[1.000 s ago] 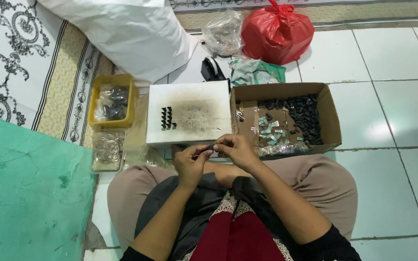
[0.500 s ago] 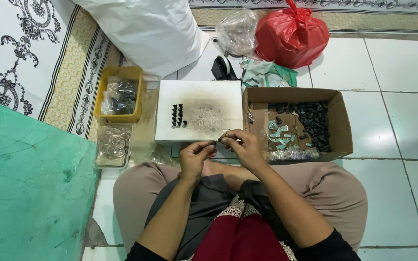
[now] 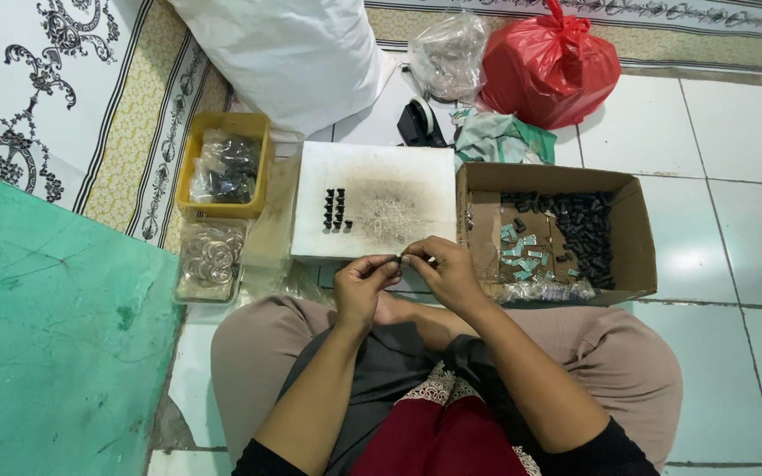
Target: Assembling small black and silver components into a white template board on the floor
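Your left hand [image 3: 362,286] and right hand [image 3: 444,275] pinch one small dark part [image 3: 401,258] between them, at the white board's [image 3: 416,172] six o'clock edge. Eight finished pieces [image 3: 335,210] stand on it; many loose parts [image 3: 582,231] remain in the box [image 3: 637,231] at three o'clock.

Two hands: left [image 3: 362,284], right [image 3: 447,275]. One white foam block [image 3: 399,172] bearing roughly seven small black pieces [image 3: 335,210]. One cardboard box [image 3: 632,242], one yellow tray [image 3: 189,172], one clear tub [image 3: 211,257], one red bag [image 3: 550,66], one clear bag [image 3: 448,55], one white sack [image 3: 297,53].
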